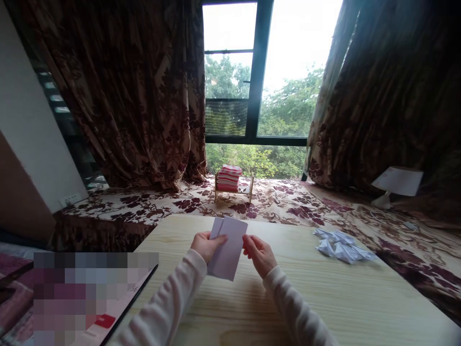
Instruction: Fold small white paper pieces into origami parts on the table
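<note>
A folded sheet of white paper (pixel 232 245) is held above the wooden table (pixel 306 298), with one layer overlapping another along its left side. My left hand (pixel 206 246) grips its left edge, the thumb lying across the front. My right hand (pixel 260 253) is at the paper's right edge, thumb and fingers pinched together; whether they hold that edge is too small to tell. Several folded white paper pieces (pixel 342 246) lie in a pile on the table's right side.
A screen (pixel 122 298), partly pixelated, stands at the lower left. Beyond the table, a small rack (pixel 249 188) with striped red-and-white cloths (pixel 229 178) rests on the patterned window ledge (pixel 194 204). A white lamp (pixel 398 181) stands at the right.
</note>
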`<state>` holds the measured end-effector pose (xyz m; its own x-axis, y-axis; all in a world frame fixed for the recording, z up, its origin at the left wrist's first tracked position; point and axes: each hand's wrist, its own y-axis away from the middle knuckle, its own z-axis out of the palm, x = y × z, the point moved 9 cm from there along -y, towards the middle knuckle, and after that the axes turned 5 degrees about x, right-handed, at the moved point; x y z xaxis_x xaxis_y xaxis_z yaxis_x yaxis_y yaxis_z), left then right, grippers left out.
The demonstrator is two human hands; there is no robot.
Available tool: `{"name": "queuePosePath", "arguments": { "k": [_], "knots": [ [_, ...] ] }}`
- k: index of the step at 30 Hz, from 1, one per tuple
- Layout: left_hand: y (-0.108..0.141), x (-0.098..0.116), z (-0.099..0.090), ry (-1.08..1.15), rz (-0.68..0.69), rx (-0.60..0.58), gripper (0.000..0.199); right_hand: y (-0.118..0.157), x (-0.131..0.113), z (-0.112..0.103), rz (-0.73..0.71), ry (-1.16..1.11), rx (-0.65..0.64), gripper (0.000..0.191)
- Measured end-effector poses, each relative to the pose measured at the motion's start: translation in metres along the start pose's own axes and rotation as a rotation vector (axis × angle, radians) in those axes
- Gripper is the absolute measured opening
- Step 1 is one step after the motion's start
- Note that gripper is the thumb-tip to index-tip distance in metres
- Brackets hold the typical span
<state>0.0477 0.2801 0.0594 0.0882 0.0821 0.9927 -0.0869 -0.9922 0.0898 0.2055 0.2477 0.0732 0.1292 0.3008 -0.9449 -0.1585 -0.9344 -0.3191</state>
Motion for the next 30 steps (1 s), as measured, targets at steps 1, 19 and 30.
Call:
{"name": "queuePosePath", "arguments": {
  "k": [1,19,30],
  "knots": [
    [0.007,-0.007,0.009,0.088,-0.02,-0.006,0.037,0.0,-0.001,0.001,-0.004,-0.007,0.015,0.039],
    [0.044,-0.037,0.054,0.776,-0.503,-0.406,0.056,0.015,-0.005,0.002,-0.234,0.244,0.017,0.034],
    [0.047,-0.032,0.059,0.709,-0.455,-0.47,0.055,0.016,-0.02,0.002,-0.273,0.203,0.004,0.028]
  ]
}}
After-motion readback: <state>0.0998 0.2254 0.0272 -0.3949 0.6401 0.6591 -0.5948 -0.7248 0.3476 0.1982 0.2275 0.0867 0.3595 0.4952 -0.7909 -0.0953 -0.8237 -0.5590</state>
